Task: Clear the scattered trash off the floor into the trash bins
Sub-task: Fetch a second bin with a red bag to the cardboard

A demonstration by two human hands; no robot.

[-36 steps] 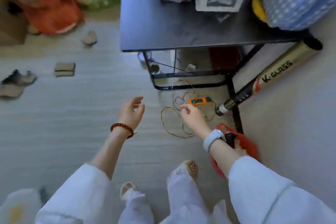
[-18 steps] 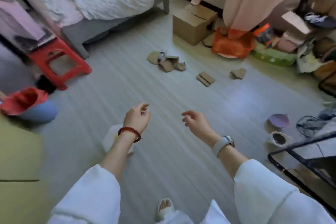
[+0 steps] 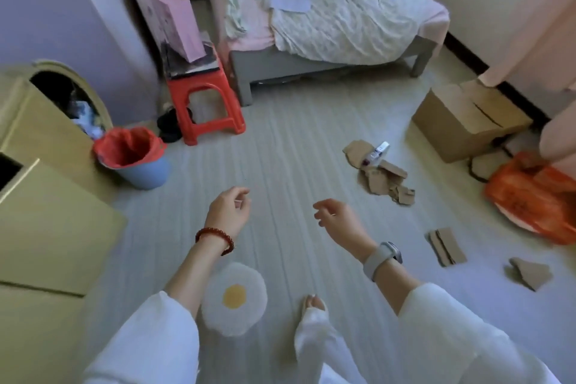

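Cardboard scraps [image 3: 381, 176] litter floor right | left hand [image 3: 229, 212] and right hand [image 3: 338, 221] loosely curled, empty | gather whole pile together, then carry to red-lined bin [image 3: 134, 157].

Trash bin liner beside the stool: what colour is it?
Red liner in a blue trash bin, clearest in the head view.

White sleeves [image 3: 149, 340], red bead bracelet [image 3: 215, 235], grey watch [image 3: 381, 259]
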